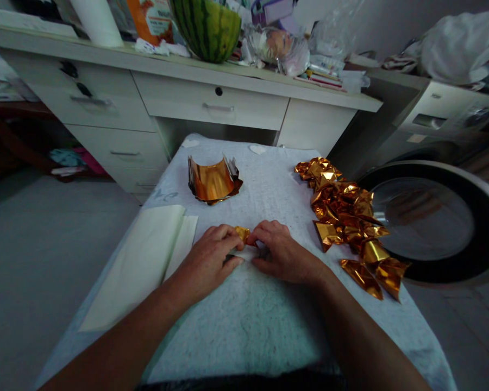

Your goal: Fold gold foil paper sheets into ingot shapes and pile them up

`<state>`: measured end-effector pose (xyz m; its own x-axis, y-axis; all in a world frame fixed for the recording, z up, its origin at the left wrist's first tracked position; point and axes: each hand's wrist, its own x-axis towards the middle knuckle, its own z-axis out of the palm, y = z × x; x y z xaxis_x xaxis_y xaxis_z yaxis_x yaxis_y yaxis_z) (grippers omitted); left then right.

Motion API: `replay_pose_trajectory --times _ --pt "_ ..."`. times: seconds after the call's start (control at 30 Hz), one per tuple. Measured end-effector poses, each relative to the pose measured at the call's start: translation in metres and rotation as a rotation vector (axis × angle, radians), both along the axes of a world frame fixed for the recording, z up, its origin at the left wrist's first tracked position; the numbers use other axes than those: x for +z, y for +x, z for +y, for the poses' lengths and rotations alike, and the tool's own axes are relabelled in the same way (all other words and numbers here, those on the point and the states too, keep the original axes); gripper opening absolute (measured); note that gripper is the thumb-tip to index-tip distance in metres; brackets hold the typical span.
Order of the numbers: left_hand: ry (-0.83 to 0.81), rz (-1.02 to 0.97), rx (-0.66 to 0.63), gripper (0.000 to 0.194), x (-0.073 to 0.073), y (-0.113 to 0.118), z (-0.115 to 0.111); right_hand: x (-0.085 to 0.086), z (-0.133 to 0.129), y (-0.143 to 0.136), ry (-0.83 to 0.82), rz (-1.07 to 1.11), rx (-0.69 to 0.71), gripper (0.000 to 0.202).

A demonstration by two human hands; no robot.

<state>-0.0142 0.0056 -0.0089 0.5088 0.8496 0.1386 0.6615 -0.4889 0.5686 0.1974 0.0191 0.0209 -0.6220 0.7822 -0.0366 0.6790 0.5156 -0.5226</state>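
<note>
Between my hands, low over the middle of the cloth-covered table, is a small piece of gold foil [243,234] with a pale strip [246,252] below it. My left hand [214,254] pinches it from the left, and my right hand [277,250] grips it from the right; the fingers partly cover it. Beyond them stands a curled stack of gold foil sheets [214,182]. Pale paper sheets [136,260] lie left of my left hand. To the right of my right hand is a long pile of folded gold foil pieces [344,209].
The light cloth [264,326] covers the table. Behind it, a white desk [252,81] carries a cut watermelon [207,30], an orange packet [150,20] and plastic bags. At the right a washing machine's round door [427,214] hangs open beside the table.
</note>
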Motion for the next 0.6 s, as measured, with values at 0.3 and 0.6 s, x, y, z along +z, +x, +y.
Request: replay_pose_trajectory --times 0.3,0.6 --pt "-0.012 -0.009 -0.009 0.010 0.0058 -0.0003 -0.0031 0.0006 0.0021 0.0055 -0.048 0.013 0.047 0.037" --pt "0.012 0.034 0.013 0.011 0.0049 0.0044 -0.0049 -0.0019 0.0011 0.0050 -0.062 0.077 -0.027 0.036"
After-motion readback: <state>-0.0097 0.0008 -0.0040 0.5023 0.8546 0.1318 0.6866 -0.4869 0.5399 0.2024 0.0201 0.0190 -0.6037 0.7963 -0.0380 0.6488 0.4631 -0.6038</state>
